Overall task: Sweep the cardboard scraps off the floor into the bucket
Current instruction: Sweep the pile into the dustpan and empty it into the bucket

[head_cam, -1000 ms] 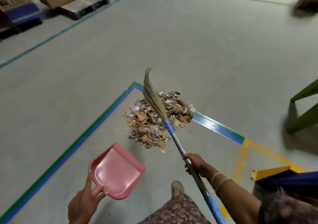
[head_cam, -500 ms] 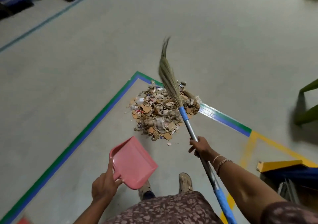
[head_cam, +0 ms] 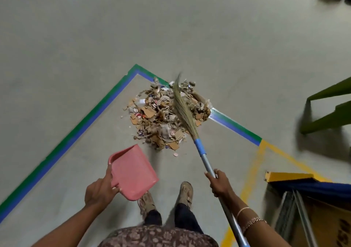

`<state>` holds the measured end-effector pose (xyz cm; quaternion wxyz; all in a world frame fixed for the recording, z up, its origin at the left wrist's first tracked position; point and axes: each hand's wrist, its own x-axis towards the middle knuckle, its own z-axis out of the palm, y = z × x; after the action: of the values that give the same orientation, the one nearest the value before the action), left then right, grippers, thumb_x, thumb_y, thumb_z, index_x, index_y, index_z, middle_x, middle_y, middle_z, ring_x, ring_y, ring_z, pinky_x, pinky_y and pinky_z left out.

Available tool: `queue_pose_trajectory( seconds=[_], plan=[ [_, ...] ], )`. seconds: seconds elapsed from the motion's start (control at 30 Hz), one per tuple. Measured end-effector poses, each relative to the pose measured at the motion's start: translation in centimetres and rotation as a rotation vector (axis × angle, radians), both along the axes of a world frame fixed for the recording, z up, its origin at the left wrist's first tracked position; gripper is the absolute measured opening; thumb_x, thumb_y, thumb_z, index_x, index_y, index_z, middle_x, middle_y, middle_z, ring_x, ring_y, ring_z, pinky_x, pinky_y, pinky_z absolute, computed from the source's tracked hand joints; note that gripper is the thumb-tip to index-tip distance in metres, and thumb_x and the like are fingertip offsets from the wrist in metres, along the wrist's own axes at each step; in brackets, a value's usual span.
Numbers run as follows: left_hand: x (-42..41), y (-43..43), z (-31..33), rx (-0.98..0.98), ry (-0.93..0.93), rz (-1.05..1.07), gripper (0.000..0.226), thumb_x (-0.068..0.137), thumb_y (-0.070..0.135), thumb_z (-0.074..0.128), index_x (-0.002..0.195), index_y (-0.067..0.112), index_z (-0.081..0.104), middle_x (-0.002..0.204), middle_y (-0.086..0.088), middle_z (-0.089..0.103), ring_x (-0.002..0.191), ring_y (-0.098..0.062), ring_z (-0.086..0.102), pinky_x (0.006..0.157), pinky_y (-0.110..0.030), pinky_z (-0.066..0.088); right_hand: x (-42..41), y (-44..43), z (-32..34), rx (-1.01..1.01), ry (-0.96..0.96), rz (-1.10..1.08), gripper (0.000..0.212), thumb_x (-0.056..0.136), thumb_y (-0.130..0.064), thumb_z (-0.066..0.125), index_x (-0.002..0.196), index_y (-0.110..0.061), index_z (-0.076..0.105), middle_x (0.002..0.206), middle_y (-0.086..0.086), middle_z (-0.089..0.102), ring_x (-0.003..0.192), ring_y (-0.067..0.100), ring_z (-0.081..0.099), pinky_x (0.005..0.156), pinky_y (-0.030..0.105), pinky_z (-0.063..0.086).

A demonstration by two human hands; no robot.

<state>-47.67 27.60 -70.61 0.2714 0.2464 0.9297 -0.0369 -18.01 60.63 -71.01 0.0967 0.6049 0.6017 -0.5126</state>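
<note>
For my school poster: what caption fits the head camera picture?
Left hand holds a pink dustpan, right hand grips a broom over a pile of cardboard scraps on the floor.

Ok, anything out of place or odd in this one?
The scrap pile covers a stretch of the green-and-blue floor tape, with a few bits loose at its near edge; no bucket is in view.
</note>
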Motion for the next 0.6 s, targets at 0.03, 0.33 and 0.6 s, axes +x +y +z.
queue_pose_trajectory(
  seconds=[0.03,0.33,0.6],
  plan=[
    [-0.6,0.5,-1.2,0.013,-0.009,0.002,0.105,0.083,0.071,0.056,0.16,0.027,0.001,0.086,0.001,0.066,0.071,-0.02,0.06,0.061,-0.03,0.038,-0.3,0.0,-1.0,0.012,0.006,-0.028,0.033,0.096,-0.039,0.064,0.088,-0.01,0.049,0.057,0.006,0.047,0.039,0.017,0.04,0.038,0.025,0.036],
    [-5.6,4.1,-22.8,-0.011,-0.025,0.139,0.109,0.067,0.089,0.019,0.158,0.035,-0.007,0.072,0.004,0.053,0.059,-0.017,0.051,0.059,-0.03,0.046,-1.8,4.5,-22.1,0.236,-0.139,-0.127,0.012,0.095,-0.027,0.065,0.103,-0.025,0.056,0.079,0.006,0.067,0.065,0.026,0.067,0.067,0.049,0.058],
    [-8.9,9.2,-39.5,-0.104,-0.008,0.114,0.095,0.09,0.062,0.054,0.16,0.028,-0.001,0.097,-0.02,0.068,0.085,-0.04,0.067,0.068,-0.038,0.042,-1.1,13.1,-37.4,0.317,-0.259,0.044,0.06,0.093,-0.019,0.063,0.149,-0.03,0.045,0.129,0.009,0.067,0.111,0.036,0.063,0.091,0.043,0.052]
  ],
)
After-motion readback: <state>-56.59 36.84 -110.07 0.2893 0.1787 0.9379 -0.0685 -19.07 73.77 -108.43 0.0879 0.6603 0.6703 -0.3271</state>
